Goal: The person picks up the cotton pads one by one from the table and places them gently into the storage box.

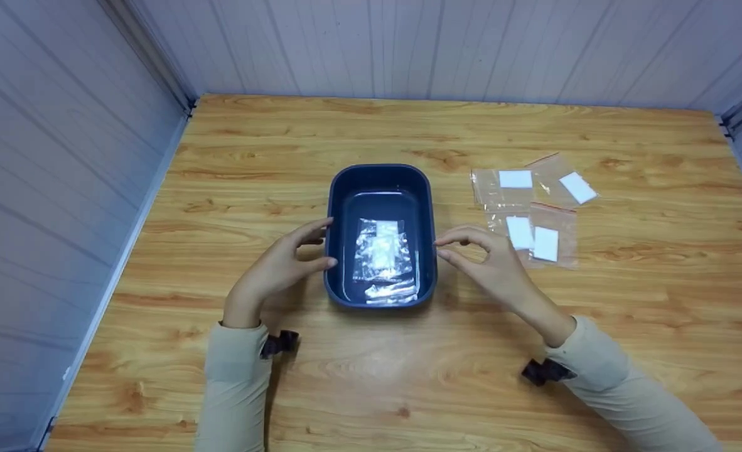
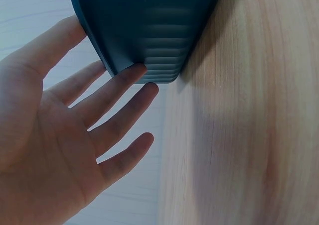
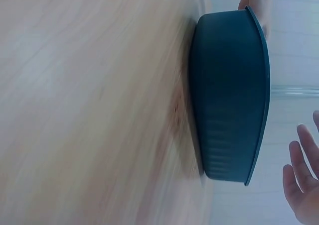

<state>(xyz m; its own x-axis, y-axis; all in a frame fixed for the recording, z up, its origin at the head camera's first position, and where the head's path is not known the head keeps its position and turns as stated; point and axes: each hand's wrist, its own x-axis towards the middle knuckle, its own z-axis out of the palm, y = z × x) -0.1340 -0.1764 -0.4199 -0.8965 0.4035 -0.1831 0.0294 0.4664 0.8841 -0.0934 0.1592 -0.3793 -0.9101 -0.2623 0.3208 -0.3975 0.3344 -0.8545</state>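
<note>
Beige fabric sleeves point(image 1: 238, 389) lead to the left hand point(image 1: 280, 260), spread loosely against a dark-blue, rounded plastic tub point(image 1: 380, 180), and the right hand point(image 1: 493, 267), thumb and forefinger narrowly parted beside it. Clear plastic bags point(image 1: 382, 252) already lie inside; four white-patched bags point(image 1: 546, 243) apparently remain on the wood-grain table point(image 1: 358, 383), right hand between.

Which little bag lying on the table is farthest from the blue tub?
The back-right bag: its white insert lies farther right than the other three.

1. Glare is obscuring bags point(image 1: 382, 254) inside tub point(image 1: 380, 177); count isn't showing.
2. Near edge of worktop point(image 1: 383, 395), both sleeves point(image 1: 236, 395) are running out of head view.
3. Right wrist view is cropping right hand point(image 3: 305, 185).
</note>
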